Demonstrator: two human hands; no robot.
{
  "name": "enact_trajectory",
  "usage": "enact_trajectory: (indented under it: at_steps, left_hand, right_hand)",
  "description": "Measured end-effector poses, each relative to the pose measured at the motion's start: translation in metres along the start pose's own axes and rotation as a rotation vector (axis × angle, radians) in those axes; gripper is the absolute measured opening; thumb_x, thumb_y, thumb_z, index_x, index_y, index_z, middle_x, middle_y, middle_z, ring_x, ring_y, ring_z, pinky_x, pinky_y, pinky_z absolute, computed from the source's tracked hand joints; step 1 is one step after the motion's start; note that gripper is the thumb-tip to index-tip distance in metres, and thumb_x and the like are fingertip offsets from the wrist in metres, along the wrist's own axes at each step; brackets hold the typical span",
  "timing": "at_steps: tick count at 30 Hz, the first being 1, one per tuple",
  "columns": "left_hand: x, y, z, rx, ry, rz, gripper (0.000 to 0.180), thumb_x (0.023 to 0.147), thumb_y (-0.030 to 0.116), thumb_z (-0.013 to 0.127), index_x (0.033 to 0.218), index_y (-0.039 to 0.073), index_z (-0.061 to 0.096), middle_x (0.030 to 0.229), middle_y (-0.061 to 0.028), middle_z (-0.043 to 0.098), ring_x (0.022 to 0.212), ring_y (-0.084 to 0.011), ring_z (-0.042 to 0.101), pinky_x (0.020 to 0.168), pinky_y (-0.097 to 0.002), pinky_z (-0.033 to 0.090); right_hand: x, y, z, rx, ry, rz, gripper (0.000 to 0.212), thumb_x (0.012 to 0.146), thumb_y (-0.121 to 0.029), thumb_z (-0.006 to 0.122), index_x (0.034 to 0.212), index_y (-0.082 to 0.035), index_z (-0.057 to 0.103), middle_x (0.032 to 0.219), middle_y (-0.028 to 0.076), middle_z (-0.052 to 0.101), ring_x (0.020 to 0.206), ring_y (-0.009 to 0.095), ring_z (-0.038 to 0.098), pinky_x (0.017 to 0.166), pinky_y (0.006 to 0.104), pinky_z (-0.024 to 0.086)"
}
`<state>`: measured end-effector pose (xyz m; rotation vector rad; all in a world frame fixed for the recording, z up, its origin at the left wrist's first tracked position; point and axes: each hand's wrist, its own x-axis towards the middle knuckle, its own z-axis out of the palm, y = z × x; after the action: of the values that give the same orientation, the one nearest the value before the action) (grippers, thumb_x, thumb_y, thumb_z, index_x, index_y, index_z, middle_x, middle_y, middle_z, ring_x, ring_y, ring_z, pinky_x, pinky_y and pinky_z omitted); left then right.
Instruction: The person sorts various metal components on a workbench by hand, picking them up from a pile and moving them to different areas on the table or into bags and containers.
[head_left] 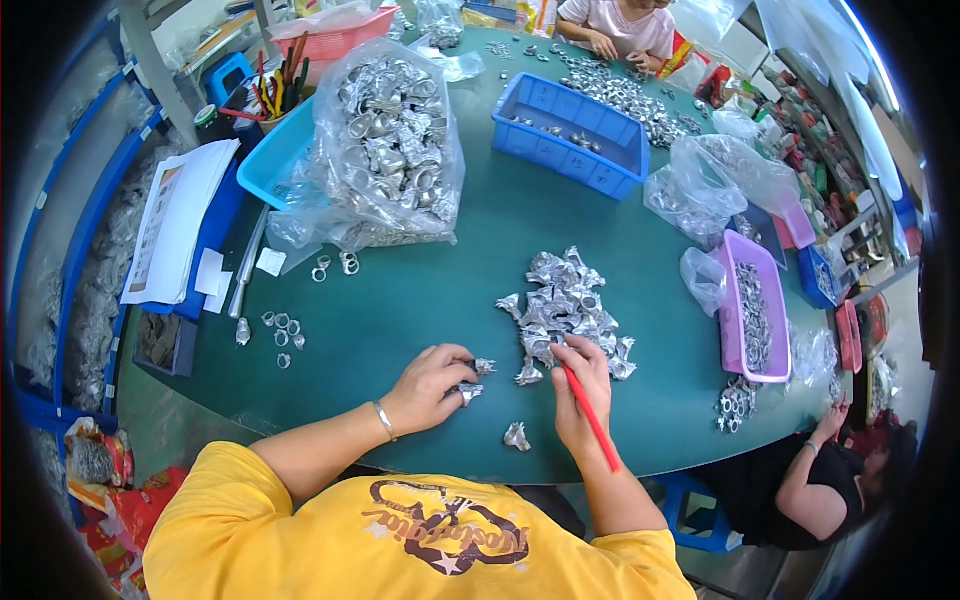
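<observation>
My left hand (428, 388) rests near the table's front edge, its fingers curled over a silver metal ring casting (468, 392). Another silver casting lies at its fingertips. My right hand (584, 372) is closed on a slim red stick (592, 418) that slants back along the wrist; which kind of tool it is I cannot tell. Its fingertips touch the near side of a heap of silver ring castings (572, 300). One loose casting (517, 436) sits between my hands, closer to the edge.
A large clear bag (390, 150) of castings leans on a turquoise bin (262, 165). Beyond the heap stands a blue bin (570, 135); a purple tray (755, 310) is at right. Several rings (283, 335) lie at left. Co-workers sit across the green table (400, 300) and at right.
</observation>
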<state>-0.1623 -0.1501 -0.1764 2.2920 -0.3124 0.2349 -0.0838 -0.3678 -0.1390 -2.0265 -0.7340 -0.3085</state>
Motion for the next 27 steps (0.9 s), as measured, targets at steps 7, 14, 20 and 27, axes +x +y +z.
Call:
enact_trajectory:
  at_steps: [7, 14, 20, 27]
  left_hand:
    - [0.000, -0.006, 0.004, -0.013, 0.015, -0.002, 0.017, 0.073, 0.007, 0.067, 0.090, 0.005, 0.065, 0.111, -0.0127, 0.057, 0.102, -0.0297, 0.055, 0.090, -0.0385, 0.044]
    - [0.002, -0.005, 0.004, 0.012, 0.112, 0.090, 0.014, 0.077, 0.001, 0.066, 0.091, 0.003, 0.064, 0.101, -0.0115, 0.062, 0.089, -0.0243, 0.061, 0.079, -0.0341, 0.049]
    - [-0.012, 0.004, 0.009, -0.802, 0.199, -0.469, 0.013, 0.089, -0.003, 0.055, 0.102, -0.001, 0.058, 0.085, -0.0084, 0.064, 0.067, -0.0115, 0.062, 0.060, -0.0230, 0.052]
    - [-0.003, 0.030, 0.002, -1.166, 0.039, -0.583, 0.024, 0.091, 0.002, 0.055, 0.114, -0.003, 0.057, 0.104, -0.0119, 0.064, 0.089, -0.0178, 0.065, 0.079, -0.0297, 0.054]
  right_hand:
    - [0.001, 0.017, -0.004, 0.449, -0.093, 0.409, 0.028, 0.088, 0.003, 0.057, 0.115, 0.001, 0.048, 0.095, 0.009, 0.065, 0.079, 0.013, 0.063, 0.073, 0.0249, 0.051]
    - [0.001, 0.014, -0.013, 0.370, -0.201, 0.471, 0.020, 0.082, -0.003, 0.068, 0.099, 0.000, 0.057, 0.087, 0.005, 0.063, 0.073, 0.012, 0.060, 0.066, 0.0256, 0.050]
    - [-0.016, -0.011, 0.005, 0.366, -0.194, 0.102, 0.011, 0.082, -0.004, 0.068, 0.093, -0.003, 0.066, 0.080, 0.009, 0.061, 0.067, 0.018, 0.060, 0.060, 0.0276, 0.047]
    - [-0.029, -0.034, 0.025, 0.411, -0.177, 0.263, 0.020, 0.079, 0.002, 0.069, 0.097, -0.001, 0.060, 0.089, 0.008, 0.061, 0.077, 0.013, 0.061, 0.069, 0.0241, 0.050]
